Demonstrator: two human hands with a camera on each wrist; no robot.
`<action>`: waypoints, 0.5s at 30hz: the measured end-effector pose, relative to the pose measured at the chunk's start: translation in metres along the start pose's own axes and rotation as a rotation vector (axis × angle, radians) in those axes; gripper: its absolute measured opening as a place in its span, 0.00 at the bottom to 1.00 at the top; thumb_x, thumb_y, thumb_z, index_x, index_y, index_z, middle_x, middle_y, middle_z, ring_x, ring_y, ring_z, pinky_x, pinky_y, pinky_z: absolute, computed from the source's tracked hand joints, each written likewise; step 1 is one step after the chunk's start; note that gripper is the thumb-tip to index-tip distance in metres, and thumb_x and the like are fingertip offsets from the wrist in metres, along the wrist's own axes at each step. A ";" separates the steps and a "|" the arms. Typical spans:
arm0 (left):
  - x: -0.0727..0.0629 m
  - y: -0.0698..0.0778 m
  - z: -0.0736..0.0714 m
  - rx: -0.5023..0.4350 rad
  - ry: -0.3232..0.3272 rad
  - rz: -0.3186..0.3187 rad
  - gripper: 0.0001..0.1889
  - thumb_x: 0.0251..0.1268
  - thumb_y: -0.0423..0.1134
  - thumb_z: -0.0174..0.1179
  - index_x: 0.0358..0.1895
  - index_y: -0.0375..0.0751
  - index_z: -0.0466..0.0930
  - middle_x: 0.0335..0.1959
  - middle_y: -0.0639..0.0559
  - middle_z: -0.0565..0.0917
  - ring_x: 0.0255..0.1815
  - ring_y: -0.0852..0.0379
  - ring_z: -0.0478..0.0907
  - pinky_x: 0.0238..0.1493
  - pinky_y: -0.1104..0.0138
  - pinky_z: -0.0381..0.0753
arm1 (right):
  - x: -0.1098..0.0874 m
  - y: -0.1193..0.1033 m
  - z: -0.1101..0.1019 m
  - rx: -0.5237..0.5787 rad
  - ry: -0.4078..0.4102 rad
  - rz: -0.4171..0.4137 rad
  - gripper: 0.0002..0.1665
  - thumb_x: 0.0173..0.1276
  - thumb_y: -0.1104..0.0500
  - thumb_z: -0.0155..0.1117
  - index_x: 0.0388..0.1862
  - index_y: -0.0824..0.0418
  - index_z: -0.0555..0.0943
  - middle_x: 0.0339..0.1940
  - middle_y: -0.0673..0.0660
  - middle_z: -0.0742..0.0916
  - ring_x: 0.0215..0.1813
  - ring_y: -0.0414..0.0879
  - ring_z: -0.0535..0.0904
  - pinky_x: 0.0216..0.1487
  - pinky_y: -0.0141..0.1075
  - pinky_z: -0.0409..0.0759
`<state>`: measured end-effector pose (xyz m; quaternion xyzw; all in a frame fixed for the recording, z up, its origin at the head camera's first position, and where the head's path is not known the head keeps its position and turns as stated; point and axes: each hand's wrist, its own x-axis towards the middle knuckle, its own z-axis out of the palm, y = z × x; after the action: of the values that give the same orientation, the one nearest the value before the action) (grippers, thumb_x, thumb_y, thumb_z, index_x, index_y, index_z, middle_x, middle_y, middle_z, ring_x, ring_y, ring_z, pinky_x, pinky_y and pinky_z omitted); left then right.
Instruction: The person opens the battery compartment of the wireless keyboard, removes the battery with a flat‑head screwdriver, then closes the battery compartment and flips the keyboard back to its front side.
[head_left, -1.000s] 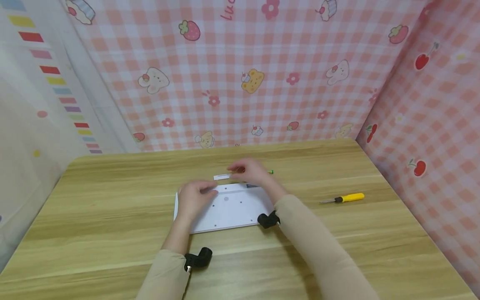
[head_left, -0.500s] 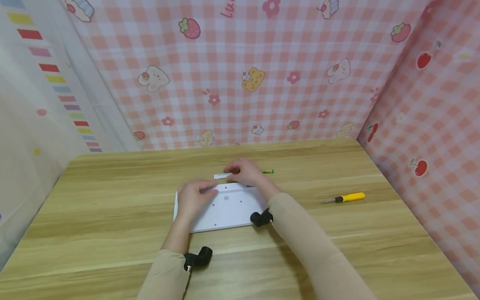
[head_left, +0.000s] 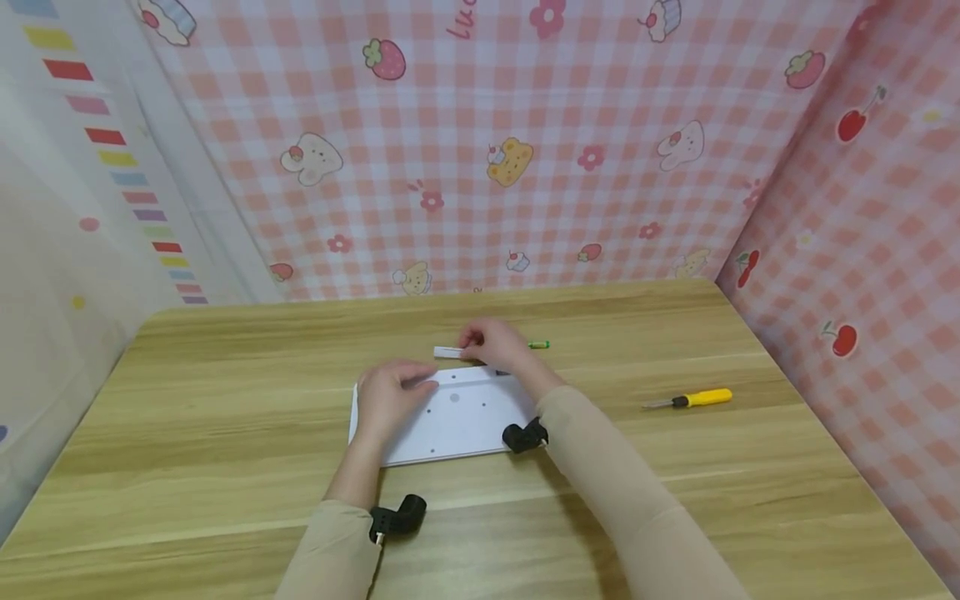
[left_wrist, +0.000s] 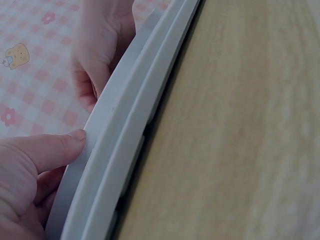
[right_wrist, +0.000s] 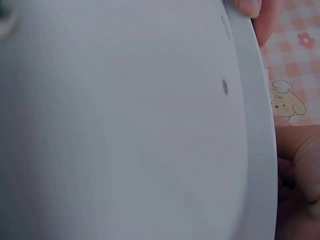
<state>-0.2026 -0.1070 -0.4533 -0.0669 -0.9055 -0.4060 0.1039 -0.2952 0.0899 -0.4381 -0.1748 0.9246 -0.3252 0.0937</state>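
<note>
A white keyboard [head_left: 457,425] lies on the table with its screw-dotted underside up; keys show beneath its edge in the left wrist view. My left hand [head_left: 388,400] grips its far left edge, the thumb [left_wrist: 62,147] on the white rim and the fingers partly hidden behind it. Just beyond the keyboard's far edge, my right hand [head_left: 495,343] pinches the end of a narrow white strip [head_left: 447,352] that looks like a battery cover. A green battery [head_left: 538,344] lies behind the right hand, partly hidden. A dark slot [head_left: 502,372] shows at the keyboard's far edge.
On the right of the wooden table [head_left: 225,417] lies a screwdriver [head_left: 697,399] with a yellow handle. Pink checked cloth [head_left: 450,108] hangs behind the table and along its right side.
The right hand first moved slightly left over the strip, then slightly right, and the strip shifted a little right with it. My left hand and the keyboard stayed in place.
</note>
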 end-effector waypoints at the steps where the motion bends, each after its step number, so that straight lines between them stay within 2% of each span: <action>1: 0.000 0.000 0.000 0.001 0.001 0.001 0.12 0.58 0.40 0.71 0.46 0.46 0.89 0.48 0.48 0.87 0.53 0.47 0.81 0.66 0.49 0.58 | -0.002 0.001 -0.003 0.024 0.000 0.003 0.04 0.67 0.58 0.69 0.38 0.56 0.83 0.34 0.50 0.84 0.38 0.44 0.77 0.44 0.37 0.76; 9: 0.000 0.000 0.002 -0.001 -0.002 -0.016 0.12 0.58 0.40 0.72 0.46 0.46 0.89 0.48 0.47 0.87 0.53 0.46 0.81 0.68 0.49 0.55 | -0.020 0.016 -0.037 0.199 -0.008 -0.051 0.03 0.67 0.61 0.69 0.37 0.60 0.84 0.36 0.53 0.85 0.40 0.46 0.78 0.45 0.37 0.77; 15: 0.000 0.002 0.001 0.001 -0.006 -0.036 0.12 0.58 0.40 0.72 0.46 0.46 0.89 0.49 0.46 0.87 0.54 0.46 0.81 0.69 0.49 0.54 | -0.040 0.029 -0.061 0.181 -0.089 -0.088 0.02 0.68 0.63 0.68 0.35 0.62 0.83 0.34 0.53 0.85 0.38 0.46 0.78 0.45 0.38 0.77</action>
<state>-0.2022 -0.1049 -0.4532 -0.0519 -0.9071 -0.4071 0.0938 -0.2839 0.1607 -0.4068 -0.2203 0.8778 -0.4032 0.1355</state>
